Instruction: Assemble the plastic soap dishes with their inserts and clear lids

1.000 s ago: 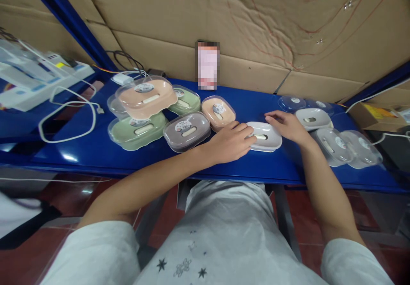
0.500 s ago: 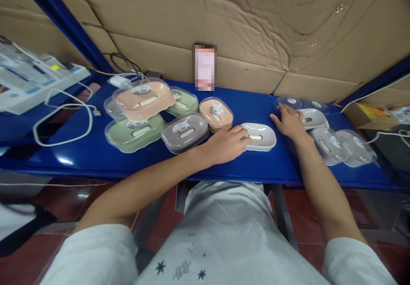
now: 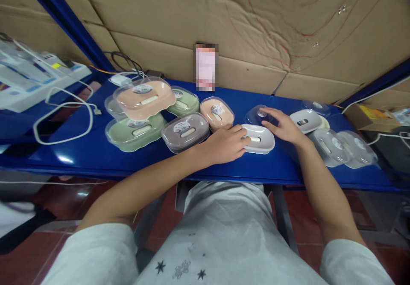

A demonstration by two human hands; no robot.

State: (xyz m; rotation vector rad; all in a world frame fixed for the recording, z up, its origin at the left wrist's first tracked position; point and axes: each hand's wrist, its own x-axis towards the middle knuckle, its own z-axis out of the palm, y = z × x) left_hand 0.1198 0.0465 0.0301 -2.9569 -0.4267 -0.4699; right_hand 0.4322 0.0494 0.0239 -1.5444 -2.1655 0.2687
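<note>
My left hand point(image 3: 231, 144) grips the left end of a pale grey soap dish point(image 3: 265, 138), which rests uncovered on the table with a cream strip in its middle. Just behind that dish, my right hand point(image 3: 283, 126) holds a clear plastic lid point(image 3: 252, 115) with a round label, fingers over the lid's right side. Right of this hand lies another uncovered whitish soap dish point(image 3: 307, 120). Beside my left hand sit a lidded grey-purple soap dish point(image 3: 185, 138) and a lidded peach one point(image 3: 213, 107).
Lidded green point(image 3: 133, 138) and peach soap dishes point(image 3: 150, 98) are stacked on the blue table point(image 3: 238, 172)'s left. Grey lidded ones point(image 3: 333, 146) lie at the right. A phone point(image 3: 205, 67) leans on the cardboard wall point(image 3: 153, 29). White cable point(image 3: 64, 142) loops at far left.
My right hand has moved left, bringing the clear lid from beside the right-hand dishes to behind the pale grey dish. My left hand has stayed on that dish.
</note>
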